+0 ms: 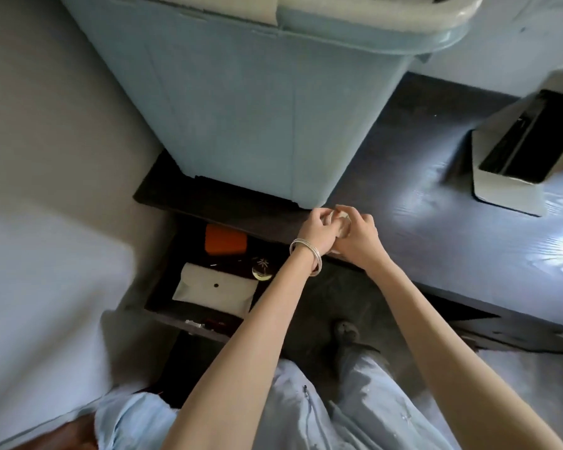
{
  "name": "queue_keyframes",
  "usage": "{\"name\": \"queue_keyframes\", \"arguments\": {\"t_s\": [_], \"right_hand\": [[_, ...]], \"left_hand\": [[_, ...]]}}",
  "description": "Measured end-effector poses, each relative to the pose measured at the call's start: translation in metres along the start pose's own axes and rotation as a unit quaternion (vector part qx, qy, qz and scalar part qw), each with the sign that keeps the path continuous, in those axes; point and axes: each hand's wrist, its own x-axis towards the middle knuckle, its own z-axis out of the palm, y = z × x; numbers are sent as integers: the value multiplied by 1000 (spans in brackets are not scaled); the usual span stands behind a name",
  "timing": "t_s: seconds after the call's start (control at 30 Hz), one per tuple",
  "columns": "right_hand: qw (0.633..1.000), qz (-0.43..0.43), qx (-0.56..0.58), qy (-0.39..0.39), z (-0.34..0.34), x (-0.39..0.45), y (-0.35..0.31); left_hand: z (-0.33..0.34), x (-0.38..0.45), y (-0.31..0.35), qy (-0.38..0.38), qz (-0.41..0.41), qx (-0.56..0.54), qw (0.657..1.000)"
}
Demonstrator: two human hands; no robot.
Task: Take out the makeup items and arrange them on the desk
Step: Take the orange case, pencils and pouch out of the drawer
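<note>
1. No brand, label or readable writing can be made out on any item; the frame is blurred.
2. A small pale round item (341, 226) is held between both hands just above the front edge of the dark surface (436, 203), in front of the blue bin (241, 108). Its long axis and the way it points cannot be told, as it is mostly covered.
3. The fingers of the left hand (316, 230), which is marked by silver bangles (306, 256) at the wrist, are curled closed around the item.
4. The fingers of the right hand (359, 237) are likewise closed on it from the other side.
5. In the open drawer (163, 306) below, an orange case (225, 239), a white snap pouch (213, 292) and a small gold-rimmed round compact (261, 270) are seen lying.
6. A white open box (514, 170) is set on the surface well to the right.
</note>
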Motion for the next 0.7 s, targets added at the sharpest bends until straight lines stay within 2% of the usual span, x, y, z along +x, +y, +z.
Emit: {"name": "queue_keyframes", "arguments": {"t_s": [0.13, 0.27, 0.5, 0.7], "right_hand": [[1000, 21, -3, -1, -30, 15, 38], [998, 15, -57, -12, -54, 38, 66], [982, -73, -168, -49, -79, 78, 91], [973, -119, -185, -73, -84, 121, 99]], "left_hand": [[47, 14, 7, -30, -9, 43, 999], [85, 29, 10, -21, -26, 41, 999], [126, 64, 9, 50, -71, 1, 996], [143, 101, 11, 145, -90, 28, 985]]}}
